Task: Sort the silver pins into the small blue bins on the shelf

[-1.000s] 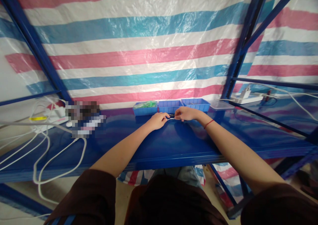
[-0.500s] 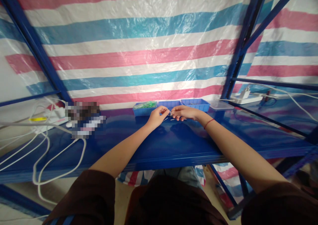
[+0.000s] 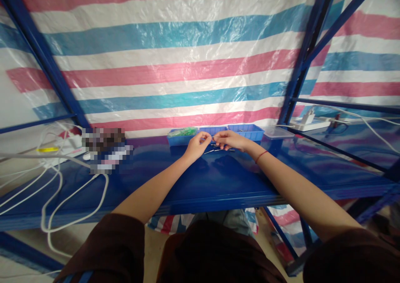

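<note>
Beyond fingers [image 3: 205,136], to left: first bin [image 3: 179,140], green bags [image 3: 187,131] inside. Straight beyond: middle bin [image 3: 215,130], contents unclear. To right: third bin [image 3: 258,133], metal bits [image 3: 241,130] inside. Left hand [image 3: 196,145], right hand [image 3: 231,139] turned inward, fingers pinched near tip to tip; cannot tell whether gripping anything. Rods [image 3: 209,151] on worktop [image 3: 215,179], under fingers.

a workshop corner: blue bench [image 3: 212,183], plastic bins [image 3: 179,140], striped tarpaulin [image 3: 184,62]

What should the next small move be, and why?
Perhaps turn the right hand slightly to clear the view: it meets or nearly meets the left hand close to thin metallic pieces, and anything between the hands is too small to make out.
</note>
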Demonstrator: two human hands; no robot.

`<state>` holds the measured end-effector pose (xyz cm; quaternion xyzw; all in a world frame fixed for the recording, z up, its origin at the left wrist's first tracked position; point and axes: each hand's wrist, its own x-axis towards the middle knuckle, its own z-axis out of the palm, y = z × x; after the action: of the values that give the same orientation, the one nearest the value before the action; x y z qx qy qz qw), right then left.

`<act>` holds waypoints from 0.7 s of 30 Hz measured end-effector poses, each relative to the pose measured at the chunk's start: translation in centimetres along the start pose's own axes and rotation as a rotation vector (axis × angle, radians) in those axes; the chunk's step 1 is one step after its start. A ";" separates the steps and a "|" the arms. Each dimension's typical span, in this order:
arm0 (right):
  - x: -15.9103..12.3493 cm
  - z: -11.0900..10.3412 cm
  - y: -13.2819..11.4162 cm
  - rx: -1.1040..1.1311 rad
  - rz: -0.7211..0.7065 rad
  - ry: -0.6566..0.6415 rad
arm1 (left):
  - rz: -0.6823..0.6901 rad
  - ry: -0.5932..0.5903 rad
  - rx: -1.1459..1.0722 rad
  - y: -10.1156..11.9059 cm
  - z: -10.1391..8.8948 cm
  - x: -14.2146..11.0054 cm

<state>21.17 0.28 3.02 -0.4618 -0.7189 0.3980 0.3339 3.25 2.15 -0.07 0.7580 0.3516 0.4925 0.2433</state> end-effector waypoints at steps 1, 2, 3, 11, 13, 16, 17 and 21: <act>0.0 0.1 -0.2 -0.024 -0.061 0.064 | -0.009 0.009 0.002 -0.1 -0.1 0.1; 0.1 0.1 -0.3 -0.043 -0.120 0.117 | -0.017 0.014 0.004 -0.2 -0.1 0.1; 0.1 0.2 -0.5 -0.057 -0.173 0.158 | -0.023 0.016 0.004 -0.4 -0.2 0.2; 0.3 0.6 -0.7 -0.128 -0.285 0.268 | -0.037 -0.147 0.070 -0.4 -0.2 0.2; 0.5 0.0 -0.4 -0.149 -0.261 0.342 | 0.053 -0.194 0.198 0.0 -0.5 0.0; 0.5 -1.8 0.3 -0.219 -0.259 0.594 | 0.203 -0.263 0.447 0.3 -1.1 -0.3; 0.5 -2.5 0.7 -0.273 -0.255 0.697 | 0.211 -0.293 0.512 0.3 -1.3 -0.4; 0.0 -5.0 2.5 -0.610 -0.077 0.917 | 0.166 -0.394 0.619 -0.3 -1.7 -0.4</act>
<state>26.35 2.24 3.16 -0.6370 -0.5989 -0.0827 0.4782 1.55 2.09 0.19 0.9018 0.3677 0.2255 0.0251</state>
